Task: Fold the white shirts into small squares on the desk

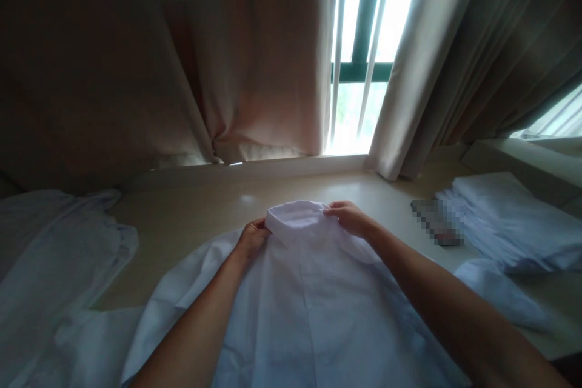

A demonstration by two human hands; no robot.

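Observation:
A white collared shirt point(291, 303) lies spread front side up, its button placket running toward me and its collar point(284, 230) at the far end. My left hand point(252, 239) pinches the left side of the collar. On the opposite side, my right hand point(348, 217) grips the collar's right edge between thumb and fingers. The collar stands up a little between the two hands. Both sleeves spread out to the sides, partly hidden under my forearms.
A stack of folded white garments point(518, 212) sits at the right, with a pixelated dark flat object point(436, 222) beside it. More white cloth point(59, 254) is heaped at the left. Curtains point(273, 73) hang behind the wooden surface point(182, 200), around a bright window point(359, 103).

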